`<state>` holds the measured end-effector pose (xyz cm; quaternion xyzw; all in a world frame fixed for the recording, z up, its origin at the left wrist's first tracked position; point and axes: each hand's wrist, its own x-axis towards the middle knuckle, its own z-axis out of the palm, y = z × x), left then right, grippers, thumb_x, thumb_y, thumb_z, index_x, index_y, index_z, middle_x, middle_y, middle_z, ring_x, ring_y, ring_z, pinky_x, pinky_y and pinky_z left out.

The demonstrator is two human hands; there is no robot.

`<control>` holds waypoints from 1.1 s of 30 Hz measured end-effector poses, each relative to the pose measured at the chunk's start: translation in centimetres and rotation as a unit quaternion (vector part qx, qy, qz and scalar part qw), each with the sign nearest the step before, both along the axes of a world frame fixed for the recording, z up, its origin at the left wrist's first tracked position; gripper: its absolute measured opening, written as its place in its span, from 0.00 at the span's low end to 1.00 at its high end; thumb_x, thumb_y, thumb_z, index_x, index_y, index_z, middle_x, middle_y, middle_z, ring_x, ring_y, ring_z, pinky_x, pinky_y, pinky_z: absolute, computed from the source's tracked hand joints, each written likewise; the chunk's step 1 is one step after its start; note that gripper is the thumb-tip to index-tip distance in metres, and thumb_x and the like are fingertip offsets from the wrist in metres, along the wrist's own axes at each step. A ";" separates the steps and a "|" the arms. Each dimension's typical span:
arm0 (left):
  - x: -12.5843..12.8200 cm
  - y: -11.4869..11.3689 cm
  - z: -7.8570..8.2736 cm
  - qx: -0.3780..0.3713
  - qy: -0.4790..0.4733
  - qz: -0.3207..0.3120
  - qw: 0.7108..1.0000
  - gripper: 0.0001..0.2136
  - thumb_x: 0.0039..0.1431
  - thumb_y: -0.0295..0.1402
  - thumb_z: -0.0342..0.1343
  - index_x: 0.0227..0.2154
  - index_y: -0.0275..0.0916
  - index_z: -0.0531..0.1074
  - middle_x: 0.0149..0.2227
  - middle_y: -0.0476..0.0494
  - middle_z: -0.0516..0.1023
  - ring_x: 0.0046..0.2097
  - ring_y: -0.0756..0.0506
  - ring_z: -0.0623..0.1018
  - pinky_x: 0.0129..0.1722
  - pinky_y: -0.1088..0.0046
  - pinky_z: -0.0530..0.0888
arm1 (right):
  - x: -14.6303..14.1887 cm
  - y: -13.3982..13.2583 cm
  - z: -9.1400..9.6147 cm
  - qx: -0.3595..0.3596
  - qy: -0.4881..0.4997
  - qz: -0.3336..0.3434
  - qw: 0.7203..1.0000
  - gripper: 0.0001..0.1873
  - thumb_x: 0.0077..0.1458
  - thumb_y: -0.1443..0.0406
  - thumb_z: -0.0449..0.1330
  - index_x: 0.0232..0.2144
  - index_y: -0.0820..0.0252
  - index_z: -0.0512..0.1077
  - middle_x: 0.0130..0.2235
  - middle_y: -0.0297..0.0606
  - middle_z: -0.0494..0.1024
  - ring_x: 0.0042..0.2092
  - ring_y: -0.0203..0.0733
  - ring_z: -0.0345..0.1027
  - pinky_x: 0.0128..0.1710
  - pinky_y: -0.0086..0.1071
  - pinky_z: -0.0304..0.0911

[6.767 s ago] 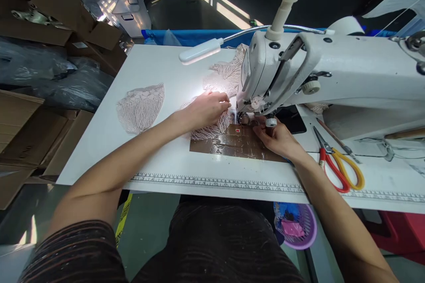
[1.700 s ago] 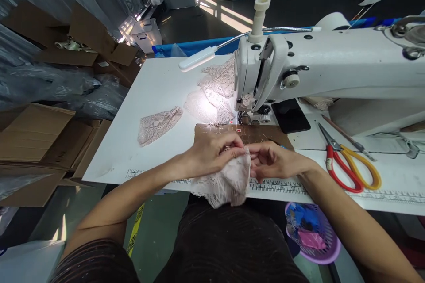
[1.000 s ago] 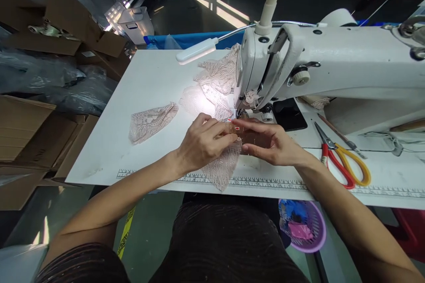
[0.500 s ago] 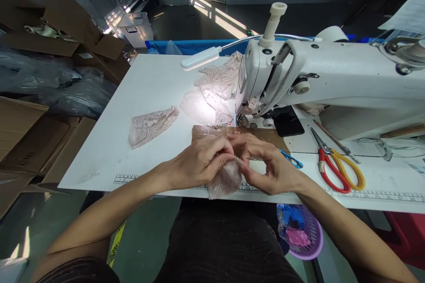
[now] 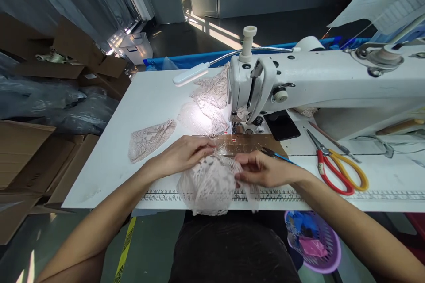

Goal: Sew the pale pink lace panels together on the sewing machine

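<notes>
My left hand (image 5: 181, 154) and my right hand (image 5: 260, 170) both pinch the top edge of a pale pink lace piece (image 5: 207, 185), which hangs spread over the front edge of the white table (image 5: 149, 93). The hands are close to me, in front of the brown taped patch (image 5: 245, 143) below the needle of the white sewing machine (image 5: 315, 84). A blue-handled tool (image 5: 279, 155) lies just behind my right hand.
More lace lies under the lamp (image 5: 191, 75) beside the machine head, and one separate lace piece (image 5: 149, 138) lies to the left. Red-and-yellow scissors (image 5: 335, 170) and a black phone (image 5: 282, 124) are on the right. A purple basket (image 5: 315, 243) hangs below the table. Cardboard boxes (image 5: 29, 159) stand on the left.
The lace was bunched small between my hands half a second ago; now it is spread wide and hangs lower. My hands have moved apart, and the view has tilted up slightly.
</notes>
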<state>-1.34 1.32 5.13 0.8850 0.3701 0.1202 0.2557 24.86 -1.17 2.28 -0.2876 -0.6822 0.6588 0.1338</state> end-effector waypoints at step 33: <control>0.5 0.0 -3.9 0.195 0.139 -0.101 0.966 0.34 0.60 0.59 0.52 0.59 0.37 0.65 0.61 0.31 0.67 0.54 0.35 0.71 0.51 0.53 0.68 | 0.7 1.9 -1.1 0.427 -0.446 -0.213 0.757 0.19 0.65 0.60 0.50 0.48 0.64 0.74 0.40 0.52 0.79 0.32 0.47 0.71 0.28 0.35 0.53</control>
